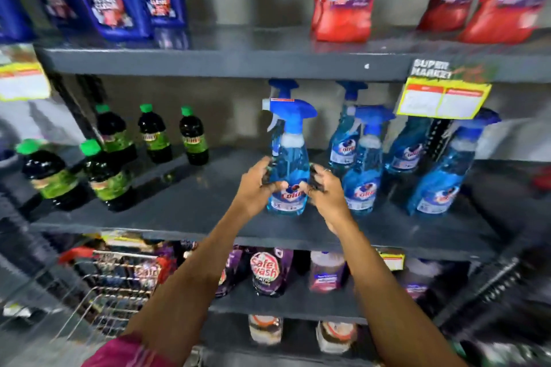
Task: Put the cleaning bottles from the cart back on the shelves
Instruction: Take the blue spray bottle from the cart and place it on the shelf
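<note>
Mid shelf (190,202): spray bottle (288,158) upright, base down, left hand (258,185) and right hand (326,188) clamped either side, equally near

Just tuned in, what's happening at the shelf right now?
A person is stocking the middle shelf. Both hands grip one blue spray bottle, the left hand and right hand on opposite sides of its lower body, with its base at the shelf surface. More of the same blue sprayers stand to its right, and dark green-capped bottles stand to the left. The wire cart sits at lower left, contents blurred.
</note>
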A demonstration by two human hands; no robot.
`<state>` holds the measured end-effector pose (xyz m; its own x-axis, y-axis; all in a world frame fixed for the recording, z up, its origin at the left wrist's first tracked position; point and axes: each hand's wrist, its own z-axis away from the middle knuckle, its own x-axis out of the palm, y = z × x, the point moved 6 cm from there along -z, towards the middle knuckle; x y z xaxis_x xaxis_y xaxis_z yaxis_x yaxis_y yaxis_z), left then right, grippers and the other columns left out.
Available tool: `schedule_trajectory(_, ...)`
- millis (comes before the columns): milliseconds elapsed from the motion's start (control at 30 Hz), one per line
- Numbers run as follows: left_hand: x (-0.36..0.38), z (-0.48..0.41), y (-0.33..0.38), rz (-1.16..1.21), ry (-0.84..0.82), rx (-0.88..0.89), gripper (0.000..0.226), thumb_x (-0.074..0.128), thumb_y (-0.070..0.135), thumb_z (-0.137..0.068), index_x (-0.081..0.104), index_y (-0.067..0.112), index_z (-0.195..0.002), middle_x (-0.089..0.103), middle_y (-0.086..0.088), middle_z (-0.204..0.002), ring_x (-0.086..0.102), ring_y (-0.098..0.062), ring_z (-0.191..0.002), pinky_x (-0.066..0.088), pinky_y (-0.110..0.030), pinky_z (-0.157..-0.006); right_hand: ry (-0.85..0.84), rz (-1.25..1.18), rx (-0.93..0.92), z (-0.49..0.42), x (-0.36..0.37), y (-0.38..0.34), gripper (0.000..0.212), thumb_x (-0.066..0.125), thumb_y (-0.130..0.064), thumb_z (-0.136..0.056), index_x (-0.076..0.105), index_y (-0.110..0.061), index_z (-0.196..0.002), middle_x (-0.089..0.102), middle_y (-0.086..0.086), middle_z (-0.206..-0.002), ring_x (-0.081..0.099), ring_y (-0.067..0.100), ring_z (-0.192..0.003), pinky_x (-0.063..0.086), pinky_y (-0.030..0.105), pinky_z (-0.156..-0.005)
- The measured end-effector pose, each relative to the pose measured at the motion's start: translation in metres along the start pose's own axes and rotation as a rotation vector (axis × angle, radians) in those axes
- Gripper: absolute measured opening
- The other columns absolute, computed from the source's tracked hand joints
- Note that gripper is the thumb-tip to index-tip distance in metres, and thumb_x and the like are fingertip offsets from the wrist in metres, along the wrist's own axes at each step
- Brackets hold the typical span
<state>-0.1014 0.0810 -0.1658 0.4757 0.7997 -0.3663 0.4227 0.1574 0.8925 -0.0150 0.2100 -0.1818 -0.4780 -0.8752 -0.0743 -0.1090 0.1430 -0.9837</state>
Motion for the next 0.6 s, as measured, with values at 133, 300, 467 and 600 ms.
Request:
schedule_trajectory(133,0.013,-0.018,-0.004,0.038,0.021,-0.046,0.044,0.068,-0.007,-0.075,0.051,0.001,-0.115,0.063,-0.004,-0.1,0.065,0.006,-0.083,0.053,-0.016,-0.08,0.042,-0.027,0.037,-0.021,-0.007,0.009,0.041,0.052,0.008,-0.086,0.053,-0.014,-0.12,0.063,0.01,-0.112,0.059,0.014,-0.096,0.051,0.035,-0.088)
schedule_trajectory(300,0.022,-0.024,-0.02,0.053,0.005,-0.078,0.042,0.07,0.0,-0.077,0.053,0.01,-0.114,0.066,-0.004,-0.107,0.066,-0.017,-0.096,0.053,-0.037,-0.095,0.026,0.025,0.097,-0.036,-0.012,0.033,0.05,0.054,0.007,-0.085,0.046,-0.01,-0.132,0.063,0.013,-0.124,0.061,0.025,-0.111,0.053,0.042,-0.094)
schedule_trajectory(467,0.024,-0.031,-0.026,0.076,0.011,-0.051,0.039,0.07,0.006,-0.078,0.052,0.019,-0.11,0.066,-0.002,-0.108,0.065,0.005,-0.087,0.054,-0.019,-0.086,0.051,0.081,0.09,-0.049,-0.012,0.042,0.052,0.057,0.003,-0.085,0.046,-0.012,-0.133,0.062,0.013,-0.127,0.06,0.023,-0.115,0.052,0.036,-0.096)
schedule_trajectory(600,0.021,-0.035,-0.031,0.059,0.009,-0.039,0.042,0.07,0.009,-0.079,0.051,0.015,-0.116,0.065,0.001,-0.109,0.064,0.004,-0.091,0.052,-0.01,-0.083,0.056,0.059,0.111,-0.055,-0.006,0.051,0.052,0.056,0.002,-0.086,0.045,-0.012,-0.134,0.059,0.013,-0.131,0.058,0.022,-0.119,0.051,0.031,-0.094)
